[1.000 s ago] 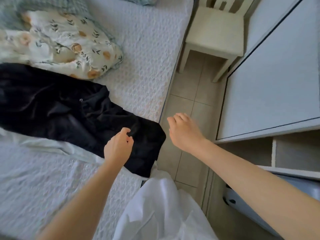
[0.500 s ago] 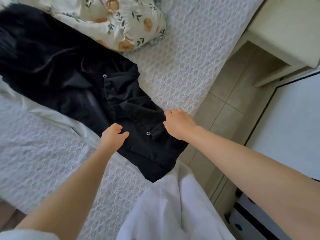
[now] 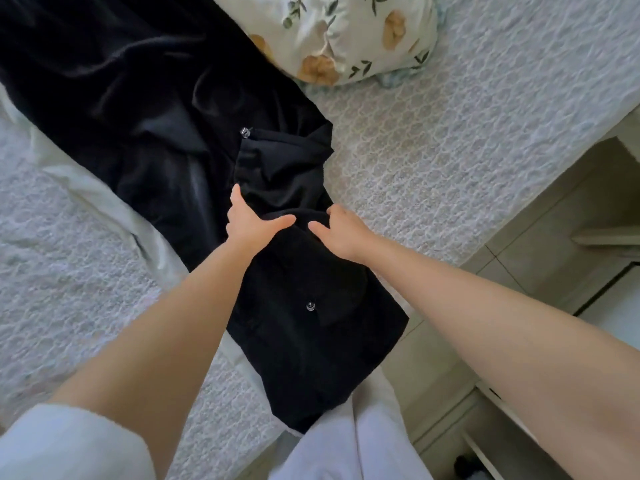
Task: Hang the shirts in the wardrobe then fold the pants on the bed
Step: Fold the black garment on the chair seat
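Black fabric fills the middle of the view: the black pants lie stretched slantwise across the bed, running from the far left corner down to the near edge, where their end hangs a little over the side above the tiled floor. Two small metal snaps shine on the cloth, one further up and one nearer the person. The left hand rests palm down on the pants about midway along them, its thumb spread wide toward the other hand and its fingers reaching forward flat, partly lost in the dark folds; it grips nothing. The right hand sits just beside it at the pants' right edge, fingers bent down over that edge and thumb lying on top, so that it pinches the fabric. The two thumbs are near each other but apart. A pale cloth lies under the pants along their left side. A floral pillow sits on the bed beyond them, touching the dark fabric. A white sleeve covers the upper left arm.
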A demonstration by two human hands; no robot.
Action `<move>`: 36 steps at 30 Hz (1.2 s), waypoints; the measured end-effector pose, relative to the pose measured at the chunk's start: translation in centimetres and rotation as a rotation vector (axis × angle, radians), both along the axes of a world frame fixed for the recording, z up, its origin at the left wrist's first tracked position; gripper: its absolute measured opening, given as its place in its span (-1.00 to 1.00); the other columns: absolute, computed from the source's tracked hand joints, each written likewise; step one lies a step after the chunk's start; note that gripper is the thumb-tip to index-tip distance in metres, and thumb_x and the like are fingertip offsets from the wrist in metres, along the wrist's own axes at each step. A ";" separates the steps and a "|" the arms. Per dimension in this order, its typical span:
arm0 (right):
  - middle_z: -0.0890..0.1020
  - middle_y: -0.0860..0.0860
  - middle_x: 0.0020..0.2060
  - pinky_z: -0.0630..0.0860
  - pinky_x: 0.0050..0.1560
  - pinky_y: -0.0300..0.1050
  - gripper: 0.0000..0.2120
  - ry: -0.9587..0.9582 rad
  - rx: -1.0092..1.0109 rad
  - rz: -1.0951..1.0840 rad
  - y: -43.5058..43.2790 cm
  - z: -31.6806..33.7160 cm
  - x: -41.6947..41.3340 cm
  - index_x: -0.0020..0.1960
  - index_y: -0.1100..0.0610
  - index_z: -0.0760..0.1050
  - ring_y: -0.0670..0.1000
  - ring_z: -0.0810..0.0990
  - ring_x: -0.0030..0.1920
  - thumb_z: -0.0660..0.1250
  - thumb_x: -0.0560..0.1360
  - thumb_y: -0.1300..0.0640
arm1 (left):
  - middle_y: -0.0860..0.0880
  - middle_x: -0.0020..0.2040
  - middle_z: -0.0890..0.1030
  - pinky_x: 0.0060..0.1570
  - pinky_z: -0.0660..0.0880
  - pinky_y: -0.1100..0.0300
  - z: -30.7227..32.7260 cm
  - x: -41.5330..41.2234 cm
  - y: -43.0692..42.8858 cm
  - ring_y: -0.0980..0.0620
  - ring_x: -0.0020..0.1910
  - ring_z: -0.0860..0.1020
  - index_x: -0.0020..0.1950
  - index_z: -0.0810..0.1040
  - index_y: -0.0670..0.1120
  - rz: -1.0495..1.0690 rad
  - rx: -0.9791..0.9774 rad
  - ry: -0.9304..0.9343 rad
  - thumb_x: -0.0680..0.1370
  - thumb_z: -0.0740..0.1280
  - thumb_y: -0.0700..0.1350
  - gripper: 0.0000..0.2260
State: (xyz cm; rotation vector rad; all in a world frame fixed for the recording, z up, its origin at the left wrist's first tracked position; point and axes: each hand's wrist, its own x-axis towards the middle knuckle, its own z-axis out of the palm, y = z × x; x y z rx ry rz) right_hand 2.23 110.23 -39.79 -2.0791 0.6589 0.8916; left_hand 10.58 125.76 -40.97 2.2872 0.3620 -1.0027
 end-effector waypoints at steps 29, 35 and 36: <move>0.49 0.00 0.08 0.38 0.11 -0.22 -0.38 -0.479 -0.027 -0.044 -3.1 4.0 -9.2 0.37 -0.10 0.41 -0.02 0.46 0.07 0.13 0.46 0.44 | 0.10 0.27 0.54 0.22 0.48 0.13 6.3 -7.0 -0.3 0.09 0.18 0.54 0.42 0.41 0.05 0.318 -0.421 0.124 0.55 0.36 0.14 -0.53; 0.50 0.08 0.03 0.52 -0.09 -0.08 -0.37 -0.571 -0.064 0.296 -3.6 6.3 -16.1 0.35 0.04 0.50 0.10 0.53 -0.04 0.25 0.40 0.54 | 0.01 0.41 0.42 0.33 0.39 -0.09 7.9 -3.5 -1.9 -0.06 0.16 0.56 0.58 0.01 0.09 0.601 -0.419 0.183 0.44 0.44 0.22 -0.13; 0.52 0.10 0.02 0.54 -0.11 -0.06 -0.39 -0.615 -0.077 0.325 -3.7 6.3 -16.5 0.33 0.06 0.52 0.10 0.54 -0.05 0.28 0.40 0.54 | 0.02 0.38 0.43 0.33 0.40 -0.09 8.1 -3.3 -2.3 -0.05 0.13 0.57 0.58 0.00 0.08 0.601 -0.394 0.168 0.42 0.47 0.20 -0.10</move>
